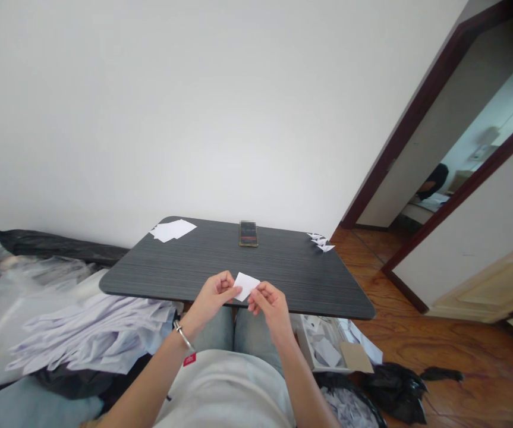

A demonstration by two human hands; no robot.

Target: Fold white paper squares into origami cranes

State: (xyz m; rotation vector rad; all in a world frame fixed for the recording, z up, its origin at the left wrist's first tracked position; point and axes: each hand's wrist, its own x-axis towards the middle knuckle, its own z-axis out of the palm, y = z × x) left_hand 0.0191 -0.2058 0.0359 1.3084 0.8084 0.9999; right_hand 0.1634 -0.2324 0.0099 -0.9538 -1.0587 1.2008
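A small white piece of paper (pixel 246 285) is held up over the near edge of the dark table (pixel 220 255). My left hand (pixel 217 292) pinches its left side between thumb and fingers. On the other side, my right hand (pixel 268 300) grips the lower right corner, its fingers closed. Whether the paper has folds in it is hard to make out. White paper sheets (pixel 172 230) lie overlapping at the table's far left. Several small folded white papers (pixel 321 242) stand in a row at the far right.
A phone-like dark rectangle (pixel 248 233) lies near the wall. Right of my legs, below the tabletop, is an open box (pixel 323 345) with papers, beside black bags (pixel 396 389). Piled white cloth (pixel 100 333) sits at left. A doorway (pixel 434 119) opens at right, with a person partly visible beyond.
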